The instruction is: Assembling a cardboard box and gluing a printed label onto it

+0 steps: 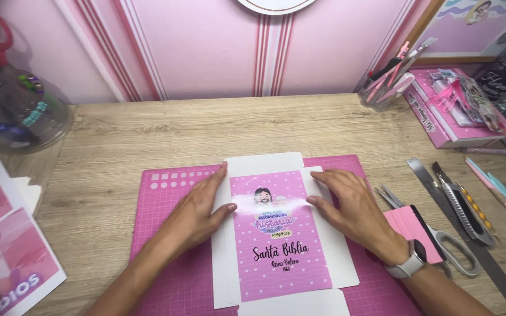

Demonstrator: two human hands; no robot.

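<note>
A white card sheet with a pink printed cover panel [279,234] lies flat on a pink cutting mat [165,275]. The panel shows a small cartoon figure and lettering. My left hand [197,213] rests palm down on the sheet's left white flap, thumb touching the pink panel's edge. My right hand [352,208] lies flat on the right white flap, fingers pointing toward the panel. A pale watch [408,260] is on my right wrist. Neither hand grips anything.
Scissors [446,246], a pink scraper [411,231], a metal ruler [469,234], a utility knife [464,205] and pens lie to the right. A cup of pens [385,88] and pink books [458,117] stand at back right. Printed sheets [7,251] and a clear dome [13,111] are at left.
</note>
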